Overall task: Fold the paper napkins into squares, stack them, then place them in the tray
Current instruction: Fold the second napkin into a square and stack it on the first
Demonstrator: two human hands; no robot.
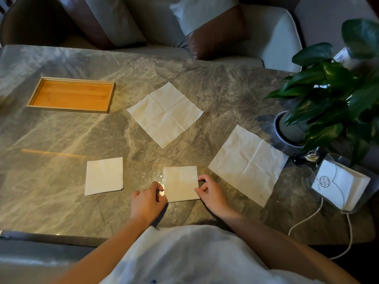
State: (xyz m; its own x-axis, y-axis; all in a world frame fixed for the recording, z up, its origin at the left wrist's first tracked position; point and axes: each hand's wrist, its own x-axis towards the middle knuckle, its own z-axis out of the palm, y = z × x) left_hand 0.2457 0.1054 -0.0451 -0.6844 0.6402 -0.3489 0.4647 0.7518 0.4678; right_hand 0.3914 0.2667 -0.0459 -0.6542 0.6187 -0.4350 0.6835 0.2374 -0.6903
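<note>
- The left hand (pixel 148 198) and right hand (pixel 209 191) pinch opposite side edges of a folded napkin (pixel 180 183) just in front of the person, likely squaring it up for stacking.
- A second folded napkin (pixel 104 176) lies at nine o'clock from it, apart: two folded, not yet stacked.
- Two lie spread for folding: one open napkin (pixel 165 114) at twelve o'clock and another open napkin (pixel 248 165) at two.
- One tray (pixel 67 109) sits at ten o'clock, with no napkins in it.
</note>
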